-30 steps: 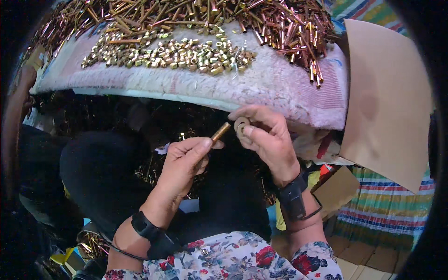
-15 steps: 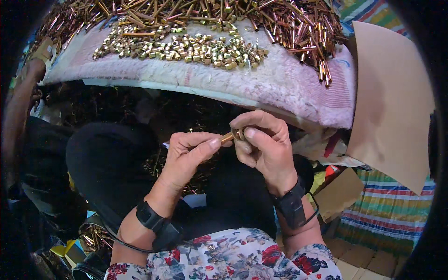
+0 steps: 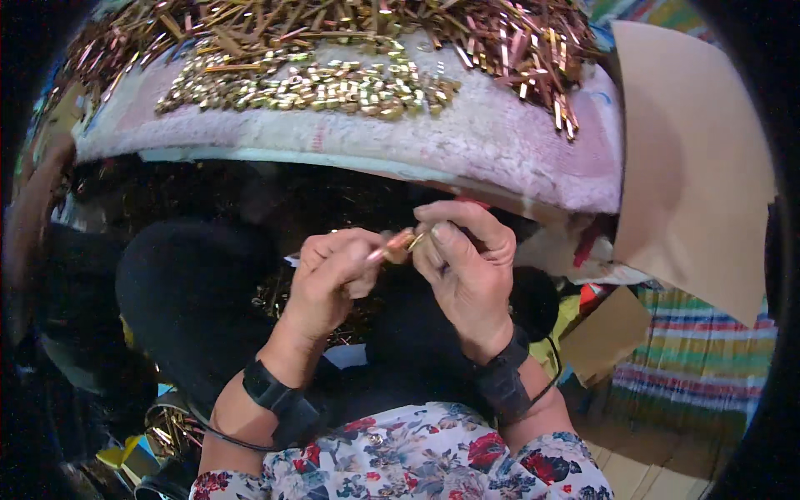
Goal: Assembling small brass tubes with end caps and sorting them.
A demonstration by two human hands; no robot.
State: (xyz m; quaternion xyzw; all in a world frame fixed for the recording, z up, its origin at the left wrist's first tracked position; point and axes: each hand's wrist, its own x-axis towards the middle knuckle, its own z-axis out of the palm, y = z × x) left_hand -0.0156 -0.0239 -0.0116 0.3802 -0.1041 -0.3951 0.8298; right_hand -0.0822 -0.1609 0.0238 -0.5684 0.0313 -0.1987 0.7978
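Observation:
In front of my lap my two hands meet over small metal parts. My left hand [image 3: 329,271] is closed on a copper-coloured threaded bolt [image 3: 398,245], which tilts up to the right and is smeared by motion. My right hand [image 3: 468,271] pinches a small brass-coloured ring [image 3: 416,242] between thumb and fingers, right at the bolt's far end. Whether the ring is around the bolt or just touching it, I cannot tell. Beyond my hands, many loose brass-coloured nuts [image 3: 308,87] lie on a pale fuzzy cloth [image 3: 500,154], with a heap of long copper-coloured bolts [image 3: 533,50] behind them.
A large cardboard sheet [image 3: 692,158] stands at the cloth's right end. Beside it hangs striped woven sheeting [image 3: 692,358], with a smaller cardboard piece [image 3: 606,336] nearby. A container of metal rods [image 3: 171,429] sits at lower left. Another person's arm [image 3: 50,187] shows at the far left.
My right hand has shifted slightly left. My left fingers have curled further round the bolt, and the parts between my hands have turned and blurred. The whole view has shifted slightly.

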